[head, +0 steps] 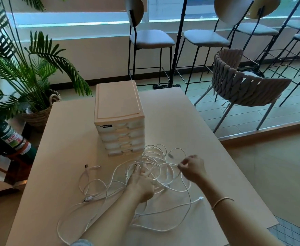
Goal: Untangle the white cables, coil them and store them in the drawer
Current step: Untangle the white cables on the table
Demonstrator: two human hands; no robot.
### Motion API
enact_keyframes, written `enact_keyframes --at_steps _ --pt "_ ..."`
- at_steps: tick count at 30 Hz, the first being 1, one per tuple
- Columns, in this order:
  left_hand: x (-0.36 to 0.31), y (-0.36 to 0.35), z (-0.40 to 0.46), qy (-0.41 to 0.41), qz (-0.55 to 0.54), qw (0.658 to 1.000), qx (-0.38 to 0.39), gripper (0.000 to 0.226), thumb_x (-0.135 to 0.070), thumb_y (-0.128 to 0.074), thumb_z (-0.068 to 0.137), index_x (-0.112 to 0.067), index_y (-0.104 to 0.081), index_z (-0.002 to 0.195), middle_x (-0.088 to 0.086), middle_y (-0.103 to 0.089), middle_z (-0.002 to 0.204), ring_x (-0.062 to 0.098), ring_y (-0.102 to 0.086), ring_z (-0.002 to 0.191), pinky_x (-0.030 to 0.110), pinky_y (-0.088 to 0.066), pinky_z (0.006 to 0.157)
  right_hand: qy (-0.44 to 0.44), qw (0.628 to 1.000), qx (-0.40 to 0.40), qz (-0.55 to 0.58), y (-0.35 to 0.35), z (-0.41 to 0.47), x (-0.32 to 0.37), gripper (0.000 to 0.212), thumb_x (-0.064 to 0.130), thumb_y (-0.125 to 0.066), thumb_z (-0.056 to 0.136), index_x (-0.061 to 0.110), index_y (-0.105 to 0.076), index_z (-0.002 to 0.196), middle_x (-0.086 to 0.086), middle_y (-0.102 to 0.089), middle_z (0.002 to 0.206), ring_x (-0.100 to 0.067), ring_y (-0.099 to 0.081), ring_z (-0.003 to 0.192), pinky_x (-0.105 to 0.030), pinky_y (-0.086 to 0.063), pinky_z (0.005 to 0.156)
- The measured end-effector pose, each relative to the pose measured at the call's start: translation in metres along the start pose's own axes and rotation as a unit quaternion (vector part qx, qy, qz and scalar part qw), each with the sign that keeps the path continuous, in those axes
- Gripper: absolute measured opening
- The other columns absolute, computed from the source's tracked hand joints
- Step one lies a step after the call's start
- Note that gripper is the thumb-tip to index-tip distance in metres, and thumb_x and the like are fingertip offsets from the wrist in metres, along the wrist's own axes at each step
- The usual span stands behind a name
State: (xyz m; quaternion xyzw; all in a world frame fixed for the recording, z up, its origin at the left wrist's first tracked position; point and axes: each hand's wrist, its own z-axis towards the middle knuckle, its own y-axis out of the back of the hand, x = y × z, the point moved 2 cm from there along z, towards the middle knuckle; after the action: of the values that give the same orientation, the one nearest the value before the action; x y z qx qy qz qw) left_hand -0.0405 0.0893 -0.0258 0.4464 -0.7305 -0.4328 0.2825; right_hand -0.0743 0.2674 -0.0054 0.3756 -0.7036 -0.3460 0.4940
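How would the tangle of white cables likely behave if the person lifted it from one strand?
The white cables look thin and floppy, lying in loose loops, so they would probably sag. Because loops cross where the left hand presses and the right hand pinches, neighbours would likely drag along. They seem light; the drawer unit probably stays put.

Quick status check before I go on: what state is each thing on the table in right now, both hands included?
White cables: still one tangled heap, uncoiled, on the table.
Drawer unit: upright, all drawers shut.
Loose USB plug end: free on the table, left of the heap.
Left hand: fingers extended into the tangle, pressing on strands.
Right hand: pinching a strand at the heap's right edge.
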Motion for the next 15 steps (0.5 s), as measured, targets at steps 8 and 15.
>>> enact_keyframes --at_steps 8,15 --pt "-0.005 0.024 0.003 0.024 -0.083 0.987 -0.132 0.045 -0.037 -0.024 0.098 -0.016 -0.059 0.118 0.008 -0.062 0.119 0.026 -0.048 0.118 0.033 -0.031 0.1 -0.021 0.843 0.065 0.534 0.06 -0.002 0.053 0.023 0.01 -0.037 0.099 0.009 -0.043 0.077 -0.006 -0.05 0.057 -0.011 -0.052 0.037 -0.026 -0.051 0.043" --pt "0.037 0.018 -0.012 0.109 -0.231 0.955 -0.15 0.032 -0.034 -0.038 0.097 -0.019 -0.063 0.11 0.008 -0.062 0.115 0.026 -0.051 0.113 0.033 -0.033 0.1 0.001 0.893 -0.212 0.397 0.139 0.016 0.04 0.015 0.025 -0.042 0.096 0.013 -0.049 0.09 -0.001 -0.047 0.07 -0.017 -0.045 0.061 -0.028 -0.036 0.051"
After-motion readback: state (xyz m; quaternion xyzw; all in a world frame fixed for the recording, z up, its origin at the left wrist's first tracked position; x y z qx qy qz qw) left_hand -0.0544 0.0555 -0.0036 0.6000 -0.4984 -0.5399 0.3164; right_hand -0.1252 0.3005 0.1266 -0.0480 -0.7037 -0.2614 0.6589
